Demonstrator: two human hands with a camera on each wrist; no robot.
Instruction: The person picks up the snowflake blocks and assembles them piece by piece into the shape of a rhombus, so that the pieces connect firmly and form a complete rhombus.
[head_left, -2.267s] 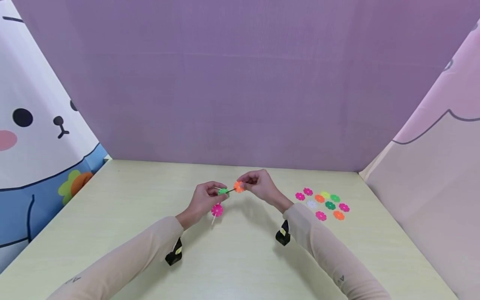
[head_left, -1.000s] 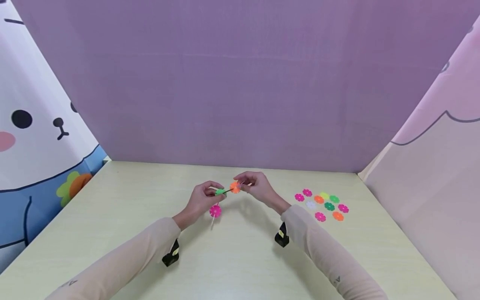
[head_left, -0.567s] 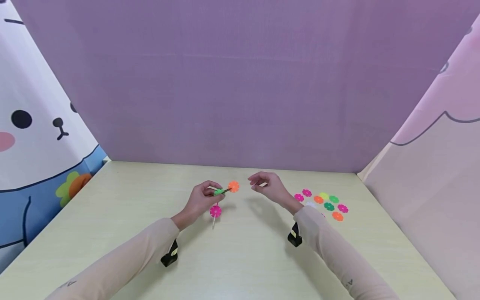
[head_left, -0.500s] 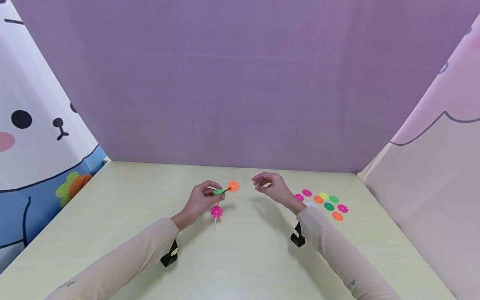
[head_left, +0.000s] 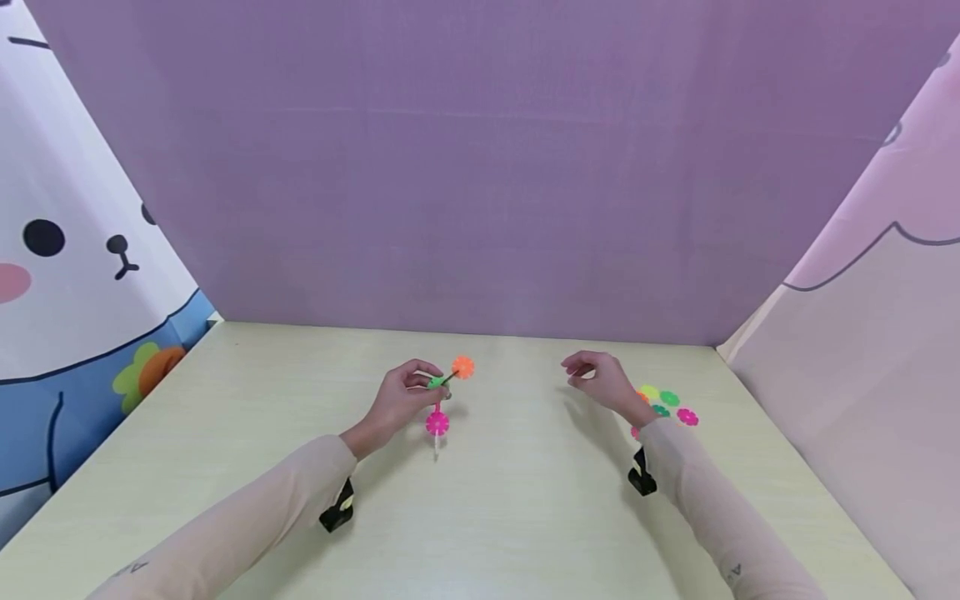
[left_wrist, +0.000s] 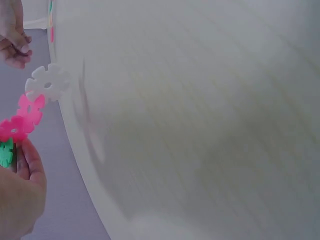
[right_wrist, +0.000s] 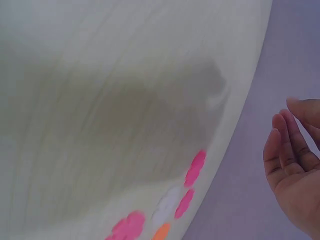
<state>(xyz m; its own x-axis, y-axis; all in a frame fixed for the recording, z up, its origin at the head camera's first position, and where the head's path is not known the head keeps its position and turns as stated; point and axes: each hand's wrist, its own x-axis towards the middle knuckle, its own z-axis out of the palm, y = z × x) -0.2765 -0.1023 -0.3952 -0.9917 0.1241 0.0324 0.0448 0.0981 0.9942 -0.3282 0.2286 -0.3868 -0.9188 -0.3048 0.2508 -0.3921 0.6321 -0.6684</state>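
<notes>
My left hand (head_left: pixel 399 395) pinches a joined string of flower-shaped interlocking discs, held above the table. At its right end stands an orange disc (head_left: pixel 462 367), linked by a dark piece to the green disc (head_left: pixel 435 382) at my fingertips. A pink disc (head_left: pixel 437 423) hangs below the fingers. The left wrist view shows two pink discs (left_wrist: pixel 31 111) and a white disc (left_wrist: pixel 48 83) slotted edge to edge. My right hand (head_left: pixel 603 385) is above the table, well right of the string, its fingers loosely bent and nothing between them.
Loose flower discs lie at the right of the pale table (head_left: pixel 487 517), among them a yellow disc (head_left: pixel 649 392) and a pink disc (head_left: pixel 688 417); my right forearm hides some. A purple backdrop (head_left: pixel 480 167) rises behind. Black wrist cameras (head_left: pixel 337 506) hang under both sleeves.
My right hand has let go of the orange disc and moved right toward the loose discs. The orange disc stays on the string in my left hand, which has barely moved.
</notes>
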